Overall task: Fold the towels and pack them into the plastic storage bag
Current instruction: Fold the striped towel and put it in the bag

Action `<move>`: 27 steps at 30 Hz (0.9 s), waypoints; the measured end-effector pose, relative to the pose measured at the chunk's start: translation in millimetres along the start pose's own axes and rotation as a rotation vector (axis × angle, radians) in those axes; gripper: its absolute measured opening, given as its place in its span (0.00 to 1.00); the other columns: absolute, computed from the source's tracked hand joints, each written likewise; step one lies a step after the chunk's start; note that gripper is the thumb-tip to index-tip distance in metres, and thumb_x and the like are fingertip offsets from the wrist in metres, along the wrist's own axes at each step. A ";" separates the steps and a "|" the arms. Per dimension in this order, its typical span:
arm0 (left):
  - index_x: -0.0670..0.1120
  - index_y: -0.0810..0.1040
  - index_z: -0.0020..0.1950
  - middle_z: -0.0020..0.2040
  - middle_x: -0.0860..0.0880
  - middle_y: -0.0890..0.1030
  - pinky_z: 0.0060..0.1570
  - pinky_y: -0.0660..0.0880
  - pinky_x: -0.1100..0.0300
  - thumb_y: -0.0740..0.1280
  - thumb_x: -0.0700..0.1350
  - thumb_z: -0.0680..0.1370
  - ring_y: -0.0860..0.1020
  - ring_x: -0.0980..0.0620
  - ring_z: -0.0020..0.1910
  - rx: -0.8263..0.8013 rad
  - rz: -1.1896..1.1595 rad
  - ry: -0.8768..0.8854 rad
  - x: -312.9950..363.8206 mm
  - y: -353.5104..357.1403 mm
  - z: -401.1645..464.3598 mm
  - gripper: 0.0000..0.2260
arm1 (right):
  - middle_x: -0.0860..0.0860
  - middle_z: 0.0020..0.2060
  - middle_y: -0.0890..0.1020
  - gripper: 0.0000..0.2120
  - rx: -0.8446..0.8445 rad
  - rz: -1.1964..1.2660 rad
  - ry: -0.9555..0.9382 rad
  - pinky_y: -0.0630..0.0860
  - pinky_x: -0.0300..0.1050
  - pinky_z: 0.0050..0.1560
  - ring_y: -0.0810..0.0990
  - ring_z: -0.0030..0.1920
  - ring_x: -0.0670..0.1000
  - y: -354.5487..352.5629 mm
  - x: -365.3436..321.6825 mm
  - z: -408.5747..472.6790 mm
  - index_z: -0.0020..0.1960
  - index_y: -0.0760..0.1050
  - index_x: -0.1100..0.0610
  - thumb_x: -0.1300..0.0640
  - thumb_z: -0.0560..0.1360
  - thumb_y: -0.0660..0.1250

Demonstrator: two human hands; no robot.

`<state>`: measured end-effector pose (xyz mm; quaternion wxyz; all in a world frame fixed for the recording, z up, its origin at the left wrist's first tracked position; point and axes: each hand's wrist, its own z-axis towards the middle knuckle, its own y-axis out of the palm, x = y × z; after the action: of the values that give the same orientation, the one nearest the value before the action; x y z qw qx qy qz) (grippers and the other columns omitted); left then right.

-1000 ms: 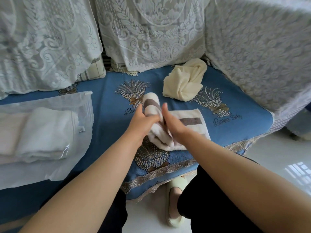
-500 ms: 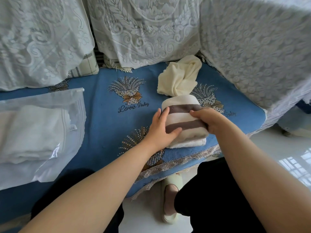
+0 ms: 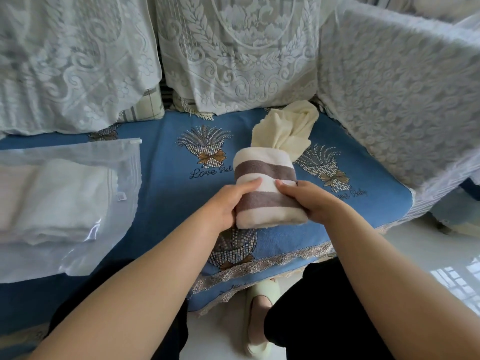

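Observation:
A folded white towel with brown stripes (image 3: 265,175) lies on the blue sofa cover (image 3: 161,198) in the middle. My left hand (image 3: 228,201) grips its left side and my right hand (image 3: 309,201) grips its right side, thumbs on top. Behind it sits a crumpled cream towel (image 3: 285,131). At the left lies the translucent plastic storage bag (image 3: 78,203) with white folded towels (image 3: 52,196) inside it, its zip end toward the sofa back.
Lace-covered cushions (image 3: 233,53) line the sofa back and a lace-covered armrest (image 3: 394,94) stands at the right. The sofa's lace-trimmed front edge (image 3: 272,263) runs below my hands. My legs and a slippered foot (image 3: 259,315) are on the white floor.
The striped towel went from a loose bundle being folded to a compact fold lying flat. Both hands shifted to hold its two sides.

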<state>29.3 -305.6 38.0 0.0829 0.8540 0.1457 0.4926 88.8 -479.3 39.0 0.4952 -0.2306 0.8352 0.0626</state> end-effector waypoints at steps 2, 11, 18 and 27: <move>0.44 0.79 0.53 0.49 0.43 0.84 0.50 0.79 0.49 0.71 0.48 0.74 0.82 0.44 0.48 -0.022 -0.089 0.048 20.0 -11.9 -16.5 0.11 | 0.56 0.49 0.83 0.18 -0.059 0.085 -0.083 0.82 0.46 0.44 0.84 0.46 0.53 21.1 -17.3 -3.4 0.60 0.73 0.60 0.50 0.77 0.66; 0.48 0.78 0.55 0.46 0.45 0.84 0.47 0.79 0.51 0.67 0.49 0.75 0.82 0.46 0.44 0.036 -0.140 0.232 53.8 -80.6 -78.0 0.10 | 0.58 0.50 0.84 0.19 -0.456 0.365 -0.194 0.81 0.47 0.49 0.83 0.49 0.55 93.1 -66.5 -16.7 0.60 0.76 0.60 0.49 0.74 0.64; 0.46 0.63 0.70 0.66 0.45 0.70 0.58 0.69 0.49 0.61 0.59 0.77 0.68 0.43 0.64 1.046 1.094 0.405 37.4 -149.3 -93.1 0.27 | 0.59 0.45 0.83 0.08 -0.158 0.169 -0.328 0.81 0.49 0.44 0.83 0.42 0.57 134.7 -72.4 10.8 0.50 0.78 0.60 0.56 0.75 0.68; 0.42 0.45 0.77 0.61 0.42 0.75 0.49 0.69 0.53 0.63 0.45 0.76 0.74 0.43 0.58 0.967 1.618 0.039 9.8 -196.7 -94.6 0.36 | 0.60 0.49 0.82 0.21 -0.019 -0.122 -0.219 0.78 0.50 0.46 0.82 0.49 0.59 194.4 -65.6 44.4 0.57 0.74 0.63 0.53 0.68 0.70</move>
<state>-80.9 -116.9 37.4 -0.6501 0.6292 -0.3016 0.3008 63.8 -271.1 48.7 0.5842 -0.2773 0.7600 0.0649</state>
